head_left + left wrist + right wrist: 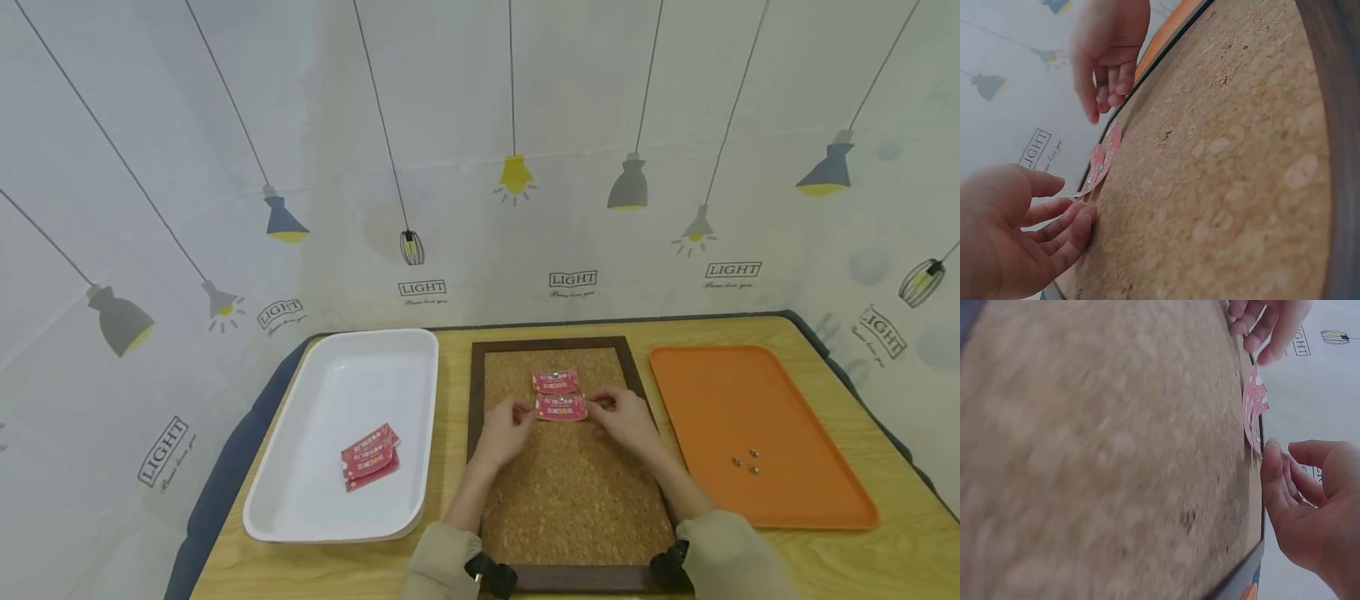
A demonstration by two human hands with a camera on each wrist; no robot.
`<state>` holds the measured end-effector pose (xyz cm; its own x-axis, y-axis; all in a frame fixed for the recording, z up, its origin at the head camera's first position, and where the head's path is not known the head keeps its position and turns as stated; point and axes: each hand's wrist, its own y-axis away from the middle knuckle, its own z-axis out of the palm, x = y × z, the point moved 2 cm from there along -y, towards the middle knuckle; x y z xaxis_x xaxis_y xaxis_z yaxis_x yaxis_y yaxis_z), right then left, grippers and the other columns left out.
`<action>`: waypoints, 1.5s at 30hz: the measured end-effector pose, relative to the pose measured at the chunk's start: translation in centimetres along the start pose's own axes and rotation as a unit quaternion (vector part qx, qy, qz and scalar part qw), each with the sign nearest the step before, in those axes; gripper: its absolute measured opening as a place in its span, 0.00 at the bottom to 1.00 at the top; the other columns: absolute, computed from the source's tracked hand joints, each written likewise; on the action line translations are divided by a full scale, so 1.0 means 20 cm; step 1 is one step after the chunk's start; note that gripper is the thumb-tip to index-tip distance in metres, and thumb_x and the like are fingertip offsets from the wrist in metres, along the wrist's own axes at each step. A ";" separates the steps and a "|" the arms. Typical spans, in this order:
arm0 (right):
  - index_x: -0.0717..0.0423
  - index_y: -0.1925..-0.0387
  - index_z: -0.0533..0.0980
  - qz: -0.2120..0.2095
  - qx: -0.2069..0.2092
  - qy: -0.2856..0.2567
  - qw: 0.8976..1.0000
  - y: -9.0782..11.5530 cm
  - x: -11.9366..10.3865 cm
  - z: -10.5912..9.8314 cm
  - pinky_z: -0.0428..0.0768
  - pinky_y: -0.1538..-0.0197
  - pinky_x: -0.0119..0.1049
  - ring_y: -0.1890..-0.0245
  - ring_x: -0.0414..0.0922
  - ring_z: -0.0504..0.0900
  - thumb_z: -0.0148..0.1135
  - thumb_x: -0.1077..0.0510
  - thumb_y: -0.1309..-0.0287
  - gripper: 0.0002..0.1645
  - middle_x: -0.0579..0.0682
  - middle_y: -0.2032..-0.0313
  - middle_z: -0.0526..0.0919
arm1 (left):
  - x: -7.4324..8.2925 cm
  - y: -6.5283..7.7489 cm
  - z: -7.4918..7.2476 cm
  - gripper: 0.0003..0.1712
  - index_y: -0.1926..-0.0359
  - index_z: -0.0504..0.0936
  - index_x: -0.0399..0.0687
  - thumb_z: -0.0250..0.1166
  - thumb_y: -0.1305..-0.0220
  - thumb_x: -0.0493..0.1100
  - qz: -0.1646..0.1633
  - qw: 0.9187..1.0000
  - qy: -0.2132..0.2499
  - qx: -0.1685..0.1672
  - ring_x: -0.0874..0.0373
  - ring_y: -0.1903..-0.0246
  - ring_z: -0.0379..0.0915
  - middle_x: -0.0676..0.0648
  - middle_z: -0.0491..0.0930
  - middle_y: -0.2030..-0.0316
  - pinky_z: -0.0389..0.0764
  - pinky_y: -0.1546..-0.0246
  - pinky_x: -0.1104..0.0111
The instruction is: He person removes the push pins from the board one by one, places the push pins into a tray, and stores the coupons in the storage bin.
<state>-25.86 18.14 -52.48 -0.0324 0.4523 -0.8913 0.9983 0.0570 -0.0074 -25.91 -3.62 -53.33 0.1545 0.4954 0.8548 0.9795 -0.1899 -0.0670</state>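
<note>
Two red printed coupons lie one below the other on the upper part of a cork board (573, 500). Each of them, the upper coupon (550, 384) and the lower coupon (551, 410), has a small shiny pin near its top edge. At the lower coupon's left edge is my left hand (504, 432), its fingers loosely bent and the fingertips close to the paper. My right hand (624, 421) is at the opposite edge, thumb apart from the fingers in the right wrist view. Both coupons curl up from the cork in the left wrist view.
To the left stands a white tray (300, 483) with several red coupons (371, 457) overlapping inside. An orange tray (738, 396) on the right holds three small metal pins (754, 470). A dark wooden frame (585, 577) borders the cork board. Behind the table hangs a lamp-patterned curtain (457, 183).
</note>
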 end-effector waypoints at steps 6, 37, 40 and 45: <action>0.75 0.53 0.77 0.002 0.000 -0.018 1.000 -0.05 0.00 0.06 0.84 0.72 0.38 0.76 0.49 0.85 0.59 0.65 0.31 0.13 0.62 0.68 0.84 | -0.02 -0.03 0.05 0.08 0.56 0.80 0.36 0.63 0.30 0.38 0.002 0.999 -0.003 0.034 0.63 0.75 0.71 0.49 0.79 0.71 0.73 0.76 0.72; 0.70 0.62 0.81 0.066 0.079 0.043 0.994 -0.15 0.02 0.22 0.78 0.81 0.32 0.86 0.39 0.78 0.64 0.61 0.34 0.11 0.54 0.78 0.83 | -0.02 -0.08 0.12 0.05 0.67 0.82 0.49 0.66 0.34 0.43 -0.090 0.984 -0.129 0.080 0.62 0.78 0.70 0.55 0.76 0.76 0.69 0.79 0.67; 0.69 0.63 0.82 0.076 0.085 0.058 0.992 -0.15 0.01 0.22 0.76 0.82 0.31 0.87 0.39 0.78 0.65 0.60 0.35 0.12 0.54 0.79 0.83 | -0.01 -0.08 0.13 0.05 0.67 0.82 0.48 0.66 0.34 0.43 -0.091 0.983 -0.139 0.083 0.62 0.78 0.71 0.55 0.76 0.76 0.69 0.79 0.67; 0.68 0.65 0.84 0.082 0.095 0.077 0.989 -0.16 0.01 0.22 0.74 0.82 0.30 0.87 0.38 0.77 0.68 0.58 0.38 0.13 0.53 0.78 0.84 | -0.01 -0.08 0.13 0.06 0.67 0.82 0.48 0.67 0.34 0.43 -0.094 0.980 -0.149 0.091 0.60 0.77 0.72 0.54 0.77 0.76 0.70 0.78 0.66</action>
<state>-28.85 14.06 -54.70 0.1389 0.5728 -0.8078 0.9812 -0.1900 0.0340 -27.15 -1.18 -54.77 -0.0258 0.7374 0.6750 0.9969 0.0692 -0.0375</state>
